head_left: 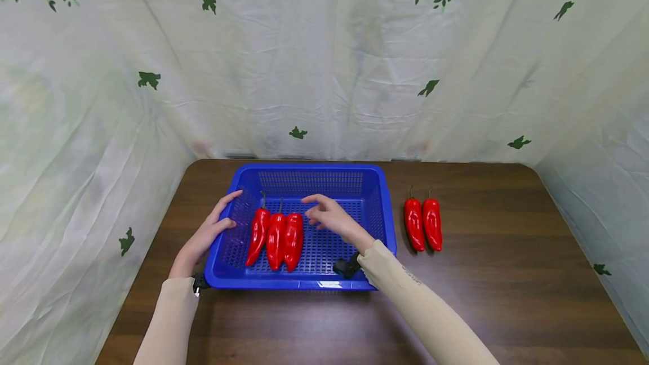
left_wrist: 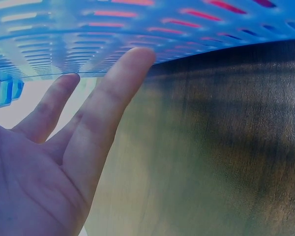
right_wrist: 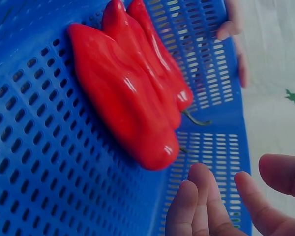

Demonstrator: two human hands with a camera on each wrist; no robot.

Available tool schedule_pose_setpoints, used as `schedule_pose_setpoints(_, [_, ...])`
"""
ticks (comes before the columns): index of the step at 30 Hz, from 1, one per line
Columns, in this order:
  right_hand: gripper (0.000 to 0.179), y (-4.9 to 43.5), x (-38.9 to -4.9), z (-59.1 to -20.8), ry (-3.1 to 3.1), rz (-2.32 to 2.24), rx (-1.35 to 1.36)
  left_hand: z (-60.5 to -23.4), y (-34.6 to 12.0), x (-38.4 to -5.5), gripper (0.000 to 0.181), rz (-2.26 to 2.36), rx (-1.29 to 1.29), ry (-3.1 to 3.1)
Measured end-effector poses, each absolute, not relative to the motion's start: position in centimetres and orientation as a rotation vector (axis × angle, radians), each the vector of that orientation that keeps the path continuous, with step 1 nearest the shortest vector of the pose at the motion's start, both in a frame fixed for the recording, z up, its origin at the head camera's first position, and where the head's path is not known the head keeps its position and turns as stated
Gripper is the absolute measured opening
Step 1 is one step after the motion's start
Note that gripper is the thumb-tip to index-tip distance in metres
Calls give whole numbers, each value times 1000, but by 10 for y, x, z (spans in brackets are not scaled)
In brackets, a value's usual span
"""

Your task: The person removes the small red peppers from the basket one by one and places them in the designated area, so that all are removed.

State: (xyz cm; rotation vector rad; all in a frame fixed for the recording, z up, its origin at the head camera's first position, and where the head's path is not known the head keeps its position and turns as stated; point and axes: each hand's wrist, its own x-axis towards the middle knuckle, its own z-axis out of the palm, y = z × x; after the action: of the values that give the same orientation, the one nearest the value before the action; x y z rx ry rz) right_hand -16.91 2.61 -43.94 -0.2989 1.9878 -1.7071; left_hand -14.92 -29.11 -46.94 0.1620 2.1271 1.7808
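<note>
A blue perforated plastic basket (head_left: 299, 285) stands on the table. In its left half, three glossy red peppers (head_left: 276, 241) lie side by side, stems mostly towards the far wall. My left hand (head_left: 203, 238) holds the basket's left rim; its thumb tip reaches over the edge, while other fingers lie along the outer wall in the left wrist view. Over the basket, right of the peppers, hovers my right hand (head_left: 332, 218), fingers loosely bent and holding nothing. The right wrist view shows its fingers (right_wrist: 182, 204) apart from the nearest red pepper (right_wrist: 123, 93).
Two more red peppers (head_left: 423, 224) lie parallel on the table right of the basket. The brown wooden table (head_left: 507, 275) ends at a pale curtain (head_left: 329, 72) with leaf prints, which also hangs at both sides.
</note>
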Motion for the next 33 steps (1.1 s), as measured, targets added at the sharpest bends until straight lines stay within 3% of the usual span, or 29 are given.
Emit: schedule_pose_setpoints(33, [50, 4, -174, -459, 1904, -1531, -224, -470, -292, -149, 66, 1796, 196, 2129])
